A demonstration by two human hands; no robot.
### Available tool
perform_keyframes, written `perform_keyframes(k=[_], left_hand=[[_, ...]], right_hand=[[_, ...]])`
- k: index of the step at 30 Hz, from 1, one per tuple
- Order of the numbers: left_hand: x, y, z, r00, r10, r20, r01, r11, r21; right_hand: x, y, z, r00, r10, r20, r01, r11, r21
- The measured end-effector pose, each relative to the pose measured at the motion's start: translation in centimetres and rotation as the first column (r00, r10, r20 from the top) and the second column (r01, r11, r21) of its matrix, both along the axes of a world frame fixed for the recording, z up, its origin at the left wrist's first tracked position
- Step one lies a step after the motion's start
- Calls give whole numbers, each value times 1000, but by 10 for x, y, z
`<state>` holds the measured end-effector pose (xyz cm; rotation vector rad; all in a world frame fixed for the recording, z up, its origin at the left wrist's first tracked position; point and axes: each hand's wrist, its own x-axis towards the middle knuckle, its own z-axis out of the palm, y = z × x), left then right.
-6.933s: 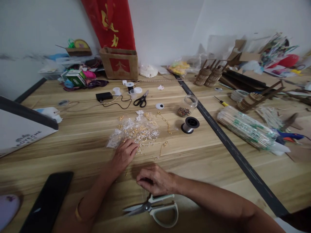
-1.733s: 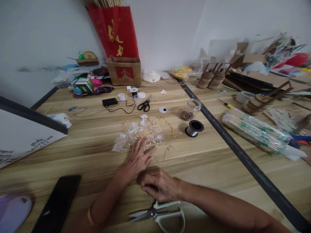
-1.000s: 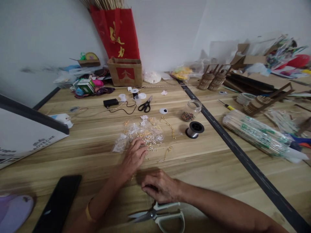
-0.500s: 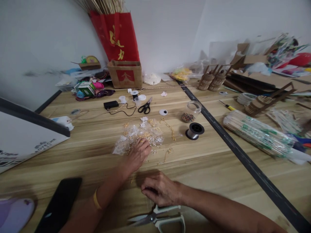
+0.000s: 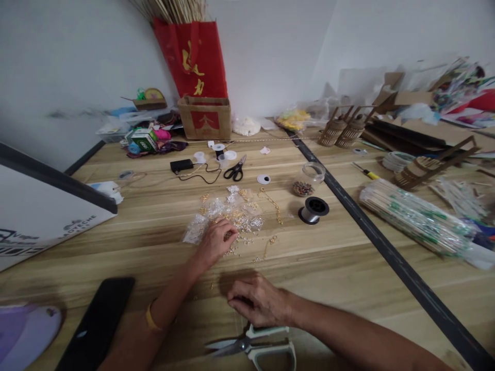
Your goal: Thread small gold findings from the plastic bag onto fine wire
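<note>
My left hand [image 5: 217,238] is at the front of a pile of gold and silver beads and findings [image 5: 244,219], with thumb and fingers curled together in a pinch. Whatever sits between its fingertips is too small to make out. Small plastic bags [image 5: 194,229] lie under and beside that hand. My right hand [image 5: 260,301] rests closed on the table, fingertips pressed together; what they hold, if anything, is hidden. Just below it lie white-handled scissors [image 5: 247,344]. A short gold chain [image 5: 266,248] and a longer gold chain [image 5: 275,206] lie right of the pile.
A wire spool [image 5: 314,210] and a jar of beads [image 5: 307,180] stand to the right. Black scissors [image 5: 234,171] lie behind the pile. A phone [image 5: 100,324] and a white box [image 5: 50,211] are at left. Wrapped sticks [image 5: 417,216] lie at far right.
My left hand has drawn back slightly toward me over the front of the pile, and its thumb now shows. My right hand stays closed in place. The view has shifted slightly.
</note>
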<state>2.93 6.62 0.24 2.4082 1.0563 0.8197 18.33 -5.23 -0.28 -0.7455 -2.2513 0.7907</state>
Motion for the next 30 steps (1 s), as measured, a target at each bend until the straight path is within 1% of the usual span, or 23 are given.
perform_keyframes(k=[3, 5, 7, 9, 13, 14, 16, 22, 25, 30], left_hand=[[-5, -3, 4, 987, 123, 104, -107, 984, -144], [-8, -5, 5, 962, 202, 184, -148, 951, -271], [-11, -7, 3, 920, 267, 287, -141, 908, -394], [-14, -8, 0, 864, 327, 383, -106, 861, -497], [-18, -9, -6, 749, 449, 486, -57, 775, -629], [-18, -9, -8, 728, 469, 499, -51, 764, -643], [-19, -10, -9, 707, 483, 516, -46, 760, -648], [-21, -11, -14, 708, 484, 514, -77, 777, -625], [-23, -11, -18, 721, 473, 507, -86, 787, -611], [-27, -11, -22, 787, 390, 478, -88, 838, -539]], right_hand=[[0, 0, 1, 1000, 0, -18, 0, 1000, -3], [0, -1, 3, 1000, 2, -8, -2, 1000, -7], [0, -2, 4, 1000, 3, 11, -3, 1000, -20], [0, -2, 4, 1000, 3, 18, -2, 999, -36], [-1, -3, 3, 1000, 0, 11, 0, 999, -49], [-2, -3, 2, 1000, -1, 10, 1, 999, -51], [-2, -4, 1, 1000, -4, 8, 4, 998, -55], [-3, -5, -3, 1000, -9, -4, 9, 996, -94], [-3, -5, -3, 1000, -16, -8, 15, 994, -111], [-4, -5, 2, 1000, -12, -28, 8, 992, -128]])
